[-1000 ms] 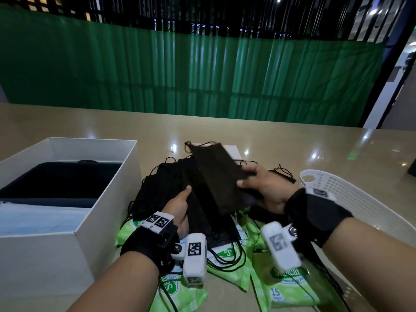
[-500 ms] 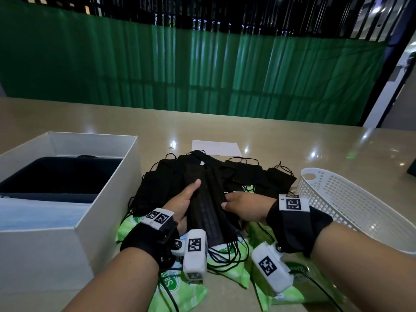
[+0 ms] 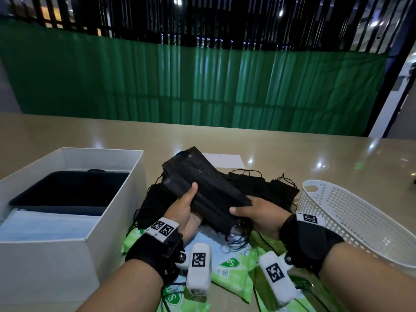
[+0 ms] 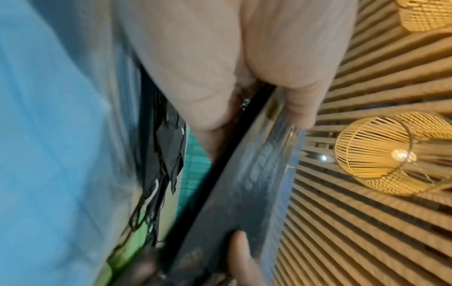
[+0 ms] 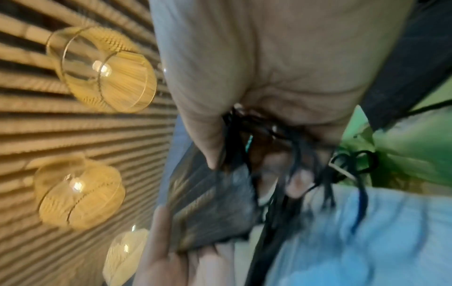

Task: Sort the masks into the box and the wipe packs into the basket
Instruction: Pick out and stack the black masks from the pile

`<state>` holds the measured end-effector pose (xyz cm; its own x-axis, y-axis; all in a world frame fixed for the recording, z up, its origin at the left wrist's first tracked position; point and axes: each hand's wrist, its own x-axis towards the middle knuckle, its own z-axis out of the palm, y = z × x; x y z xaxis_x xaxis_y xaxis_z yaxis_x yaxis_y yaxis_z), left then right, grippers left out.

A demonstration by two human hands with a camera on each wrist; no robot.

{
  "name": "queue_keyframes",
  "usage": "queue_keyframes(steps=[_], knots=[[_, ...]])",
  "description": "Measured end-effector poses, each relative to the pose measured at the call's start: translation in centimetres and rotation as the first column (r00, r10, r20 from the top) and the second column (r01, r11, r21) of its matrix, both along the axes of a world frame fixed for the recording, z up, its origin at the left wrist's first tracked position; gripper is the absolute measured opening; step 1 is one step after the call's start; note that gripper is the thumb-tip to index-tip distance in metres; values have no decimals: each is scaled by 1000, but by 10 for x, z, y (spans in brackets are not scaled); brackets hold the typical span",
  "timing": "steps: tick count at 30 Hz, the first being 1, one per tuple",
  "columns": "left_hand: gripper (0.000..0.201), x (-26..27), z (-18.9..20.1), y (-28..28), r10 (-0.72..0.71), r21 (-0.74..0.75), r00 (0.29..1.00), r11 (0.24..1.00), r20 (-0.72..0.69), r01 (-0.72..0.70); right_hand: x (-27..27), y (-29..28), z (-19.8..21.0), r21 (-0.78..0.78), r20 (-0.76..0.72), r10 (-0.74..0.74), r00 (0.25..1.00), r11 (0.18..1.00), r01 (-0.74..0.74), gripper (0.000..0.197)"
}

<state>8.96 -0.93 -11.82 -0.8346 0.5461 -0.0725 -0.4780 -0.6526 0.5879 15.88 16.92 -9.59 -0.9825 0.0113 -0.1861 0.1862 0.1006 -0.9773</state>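
Observation:
Both hands hold a stack of black masks tilted up above the pile. My left hand grips its near left edge, thumb on top. My right hand pinches the lower right corner, ear loops dangling beneath. The stack runs between left thumb and fingers in the left wrist view; the right wrist view shows it with loops under my right fingers. More black masks lie on the table. Green wipe packs lie beneath, near my wrists. The white box stands left, the white basket right.
The box holds a dark inner tray and light blue masks at its near end. A white sheet of paper lies behind the pile. The beige table stretches back to a green curtain.
The mask stack lay flat on the pile half a second ago; both hands have now lifted it and tilted its far end up.

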Motion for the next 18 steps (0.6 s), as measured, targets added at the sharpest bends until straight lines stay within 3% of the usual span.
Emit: queue_keyframes(steps=[3, 5, 7, 9, 11, 14, 18], knots=[[83, -2, -6, -3, -46, 51, 998, 998, -34, 48, -2, 18, 1, -386, -50, -231, 972, 902, 194, 34], [66, -2, -12, -6, -62, 11, 997, 998, -34, 63, -1, 31, 0, -475, -19, -349, 937, 827, 299, 39], [39, -1, -13, -6, -88, -134, 994, 988, -64, 79, 1, 40, -5, -458, 36, -419, 907, 800, 387, 31], [35, 2, -14, -3, -167, -346, 982, 930, -90, 127, 4, 42, -12, -414, 76, -439, 895, 803, 429, 26], [29, 5, -13, -2, -243, -467, 967, 865, -73, 183, 4, 40, -17, -401, 98, -424, 900, 811, 425, 27], [23, 7, -10, -2, -311, -534, 949, 810, -42, 242, 4, 31, -16, -372, 105, -338, 935, 859, 352, 23], [26, 11, -7, -2, -395, -581, 918, 758, -48, 296, -1, 20, -16, -197, 40, -259, 965, 945, 262, 23]])
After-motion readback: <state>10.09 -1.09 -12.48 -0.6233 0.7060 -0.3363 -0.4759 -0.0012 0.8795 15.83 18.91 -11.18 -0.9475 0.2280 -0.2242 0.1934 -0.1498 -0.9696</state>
